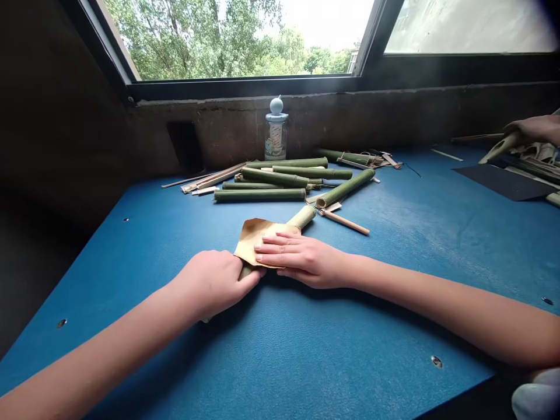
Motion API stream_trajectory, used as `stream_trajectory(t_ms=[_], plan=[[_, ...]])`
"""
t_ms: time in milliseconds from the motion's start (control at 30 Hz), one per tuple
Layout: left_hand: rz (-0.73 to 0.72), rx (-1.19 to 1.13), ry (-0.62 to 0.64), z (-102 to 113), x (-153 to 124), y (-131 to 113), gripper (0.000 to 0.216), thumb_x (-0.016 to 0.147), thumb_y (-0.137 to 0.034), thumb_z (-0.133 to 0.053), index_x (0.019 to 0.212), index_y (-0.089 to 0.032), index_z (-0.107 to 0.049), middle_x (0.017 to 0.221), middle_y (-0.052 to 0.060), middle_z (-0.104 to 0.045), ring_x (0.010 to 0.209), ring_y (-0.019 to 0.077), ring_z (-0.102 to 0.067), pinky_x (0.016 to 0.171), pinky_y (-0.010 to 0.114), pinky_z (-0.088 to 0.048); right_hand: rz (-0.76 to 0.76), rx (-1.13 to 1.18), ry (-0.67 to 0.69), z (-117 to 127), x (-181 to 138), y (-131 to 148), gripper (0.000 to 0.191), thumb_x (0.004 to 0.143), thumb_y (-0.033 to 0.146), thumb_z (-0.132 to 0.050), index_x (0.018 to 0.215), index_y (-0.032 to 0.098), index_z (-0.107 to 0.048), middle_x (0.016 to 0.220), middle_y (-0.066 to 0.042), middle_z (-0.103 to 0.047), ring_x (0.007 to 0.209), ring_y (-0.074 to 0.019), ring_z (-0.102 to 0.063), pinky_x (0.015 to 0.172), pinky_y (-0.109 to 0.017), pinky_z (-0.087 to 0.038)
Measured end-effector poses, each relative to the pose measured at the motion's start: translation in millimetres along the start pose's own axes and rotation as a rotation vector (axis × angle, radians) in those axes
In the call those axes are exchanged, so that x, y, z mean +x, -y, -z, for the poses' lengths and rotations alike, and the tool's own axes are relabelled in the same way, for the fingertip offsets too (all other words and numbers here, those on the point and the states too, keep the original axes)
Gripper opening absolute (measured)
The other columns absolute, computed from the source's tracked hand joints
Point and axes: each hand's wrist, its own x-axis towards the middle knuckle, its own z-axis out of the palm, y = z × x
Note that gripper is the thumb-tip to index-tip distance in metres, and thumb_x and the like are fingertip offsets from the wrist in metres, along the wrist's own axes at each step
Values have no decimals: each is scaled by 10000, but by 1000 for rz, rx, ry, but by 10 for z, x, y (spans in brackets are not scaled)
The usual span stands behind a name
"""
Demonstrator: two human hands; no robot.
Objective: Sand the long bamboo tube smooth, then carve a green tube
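A pale, peeled bamboo tube lies on the blue table in front of me, pointing away to the right. My left hand is closed around its near end. A tan sheet of sandpaper is wrapped over the middle of the tube. My right hand presses on the sandpaper with its fingers held together, gripping paper and tube. The tube's middle is hidden under the paper and my hands.
Several green bamboo tubes and thin split strips lie piled further back. A glass bottle with a blue cap stands by the wall. A pale stick lies nearby. Another person's hand works at the far right beside a dark sheet.
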Motion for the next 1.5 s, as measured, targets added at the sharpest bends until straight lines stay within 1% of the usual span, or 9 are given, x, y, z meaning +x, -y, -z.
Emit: stream_trajectory(t_ms=[200,300,600,700,900,1067,1267,1400,1500], plan=[[15,35,15,23,9,2,606,908,-647,-238,851,-204,-648,747,102,-702,661,282,-648,552,339,-355,-197,-122,-188,155,-156,-480,355,1000,228,-437,1308,193,-609,1319,-99,-644,1288,-229,-548,1081,-447,-429],[9,59,16,30,18,8,570,909,-642,-255,837,-216,-625,742,86,-700,653,274,-651,539,331,-356,-249,-130,-214,212,-231,-657,335,987,269,-484,1283,208,-628,1280,-88,-670,1259,-239,-570,1058,-462,-431],[155,254,-89,-8,-316,-220,424,973,-456,-282,959,-141,-566,728,142,-652,630,334,-665,494,343,-385,-278,-108,-277,227,-192,-663,296,973,313,-524,1174,195,-706,1219,-77,-706,1134,-219,-658,964,-368,-484],[84,253,-34,14,-353,-257,389,969,-412,-303,937,-147,-587,681,125,-653,585,305,-657,485,324,-377,-320,-105,-258,249,-155,-631,300,960,360,-543,1146,210,-724,1194,-64,-719,1112,-228,-666,957,-356,-482],[-121,150,27,100,-240,-244,513,952,-538,-271,791,-204,-625,598,64,-648,549,250,-629,495,310,-335,-526,-63,-217,312,-97,-636,369,965,431,-514,994,179,-781,1060,-68,-763,958,-238,-701,816,-308,-494],[-166,75,26,87,-185,-216,583,963,-562,-203,760,-221,-630,625,45,-665,546,226,-610,496,304,-312,-502,-59,-294,153,-20,-314,342,1003,338,-455,1018,194,-765,1108,-62,-751,1125,-242,-650,1002,-384,-416],[-182,50,21,73,-140,-193,531,980,-477,-224,826,-222,-664,765,45,-722,653,217,-661,560,306,-370,-348,171,-168,-143,143,460,321,1014,291,-446,1249,241,-659,1355,-29,-623,1382,-225,-447,1153,-437,-286],[-57,153,11,44,-271,-265,641,979,-549,-175,746,-194,-655,669,92,-691,628,268,-675,534,321,-374,-285,148,-179,-158,128,366,305,1009,279,-456,1210,217,-676,1299,-32,-664,1343,-221,-496,1129,-410,-359],[61,238,-15,1,-409,-364,576,972,-548,-228,798,-182,-636,613,107,-665,580,292,-674,486,320,-352,-229,25,-163,-53,80,207,321,1009,279,-444,1231,187,-658,1306,-70,-657,1325,-242,-518,1115,-430,-386]])
